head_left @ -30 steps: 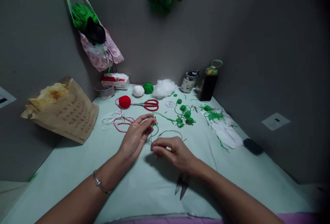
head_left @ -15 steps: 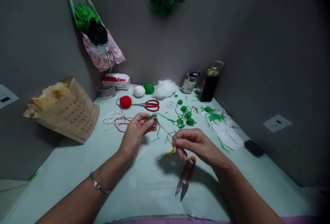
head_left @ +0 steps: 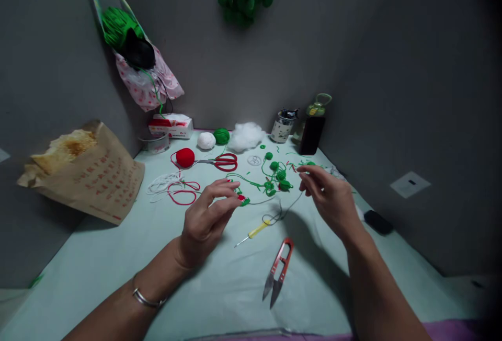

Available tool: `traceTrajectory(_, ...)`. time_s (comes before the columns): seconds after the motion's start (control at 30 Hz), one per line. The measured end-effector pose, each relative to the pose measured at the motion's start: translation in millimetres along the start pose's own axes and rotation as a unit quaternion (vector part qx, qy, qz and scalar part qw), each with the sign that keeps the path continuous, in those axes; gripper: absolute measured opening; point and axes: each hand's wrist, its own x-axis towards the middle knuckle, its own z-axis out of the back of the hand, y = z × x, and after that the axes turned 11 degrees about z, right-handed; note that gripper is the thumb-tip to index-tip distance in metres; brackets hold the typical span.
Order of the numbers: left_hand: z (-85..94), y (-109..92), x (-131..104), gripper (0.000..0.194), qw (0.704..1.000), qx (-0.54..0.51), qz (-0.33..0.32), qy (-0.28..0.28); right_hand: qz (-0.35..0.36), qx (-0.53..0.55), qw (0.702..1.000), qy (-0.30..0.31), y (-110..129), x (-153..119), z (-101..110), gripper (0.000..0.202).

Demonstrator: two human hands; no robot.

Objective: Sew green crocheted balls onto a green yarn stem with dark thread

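My left hand [head_left: 209,220] is closed on a small green and red crochet piece [head_left: 243,201], which shows at its fingertips. A thin dark thread [head_left: 263,203] runs from the piece, loops over the table and rises to my right hand [head_left: 323,192]. The fingers of my right hand are pinched together at that thread's end; whether a needle is between them is too small to tell. Below the hands lie a yellow-handled crochet hook [head_left: 259,229] and red thread snips [head_left: 283,260] with their blades apart.
Red-handled scissors [head_left: 225,162], a red yarn ball [head_left: 185,158], white stuffing [head_left: 247,136] and green crochet pieces [head_left: 280,174] lie behind the hands. A paper bag [head_left: 105,184] stands left. A bottle [head_left: 319,105] and a black phone [head_left: 312,135] stand at the back right.
My right hand has moved right and up, away from the piece, with the thread trailing from it. My left hand has turned, and the yellow hook is now fully uncovered. The view has shifted slightly.
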Motion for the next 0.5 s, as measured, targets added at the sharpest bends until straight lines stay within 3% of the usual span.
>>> traceTrajectory(0.07, 0.2, -1, 0, 0.038, 1.000, 0.014, -0.014, 0.007, 0.007, 0.003, 1.000, -0.003, 3, -2, -6, 0.019)
traceTrajectory(0.23, 0.3, -3, -3, 0.043, 1.000, 0.020, -0.010, 0.022, -0.036, 0.242, 0.969, 0.013, 26, -6, -15, 0.016)
traceTrajectory(0.4, -4.3, -7, -7, 0.040, 0.998, -0.023, 0.057, 0.027, 0.016, 0.261, 0.964, 0.044, 47, -11, -22, 0.015)
traceTrajectory(0.5, -10.5, -8, -7, 0.027, 0.985, -0.066, 0.162, 0.009, 0.014, 0.271, 0.960, 0.064, 53, -15, -29, 0.010)
